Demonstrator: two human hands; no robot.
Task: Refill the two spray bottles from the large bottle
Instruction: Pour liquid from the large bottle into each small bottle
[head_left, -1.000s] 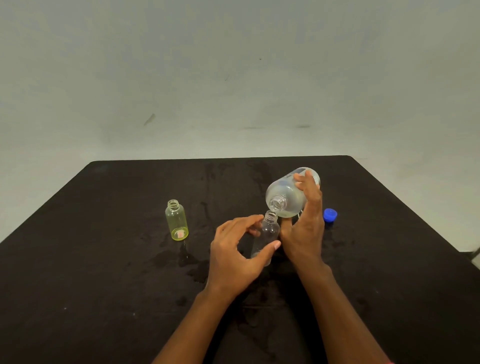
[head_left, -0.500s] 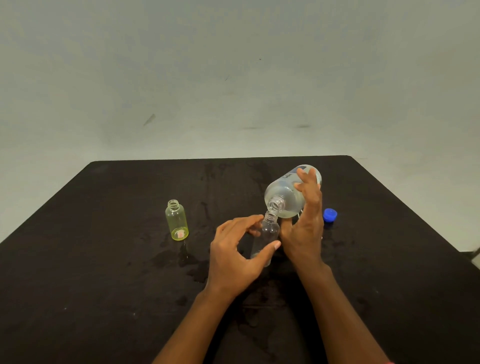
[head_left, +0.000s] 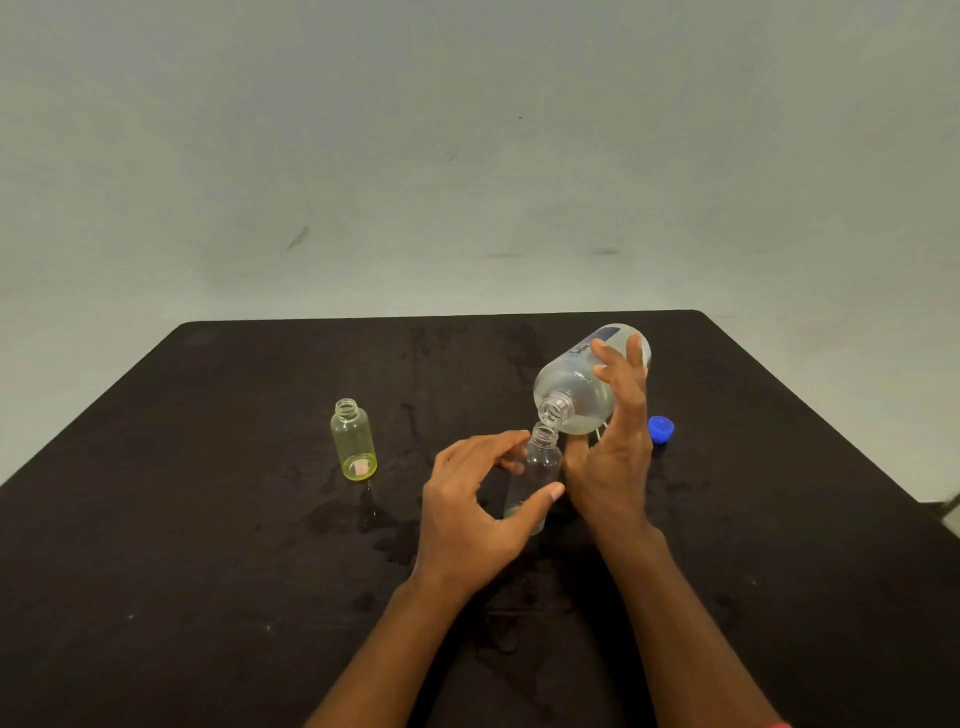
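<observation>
Between the curled fingers (head_left: 498, 441) and thumb of the left hand (head_left: 467, 514) stands the small clear spray bottle (head_left: 537, 473), upright on the table, capless, with the thumb tip pressed to its lower side and the fingers wrapped round its far side near the shoulder. How much liquid it holds cannot be told.

Just beside that grip, the right hand (head_left: 613, 467) holds the large bottle (head_left: 576, 389). Its fingers (head_left: 623, 374) reach up along the bottle's side and the palm is under the body; the thumb is hidden. The large bottle is tipped steeply, base raised away from the person and open mouth pointing down. The mouth hangs right above the open neck of the small clear bottle, very close to it, though whether the two touch is unclear. No stream can be made out.

Just beyond the right hand's knuckles, on the outer side, a blue cap (head_left: 661, 429) lies on the table. Well apart from the left hand's fingers, on their outer side, the yellow spray bottle (head_left: 354, 441) stands upright, open at the top.

Darker wet-looking patches mark the black table (head_left: 208, 571) near the left hand and under both wrists. A pale wall (head_left: 467, 156) rises beyond the table's far edge.
</observation>
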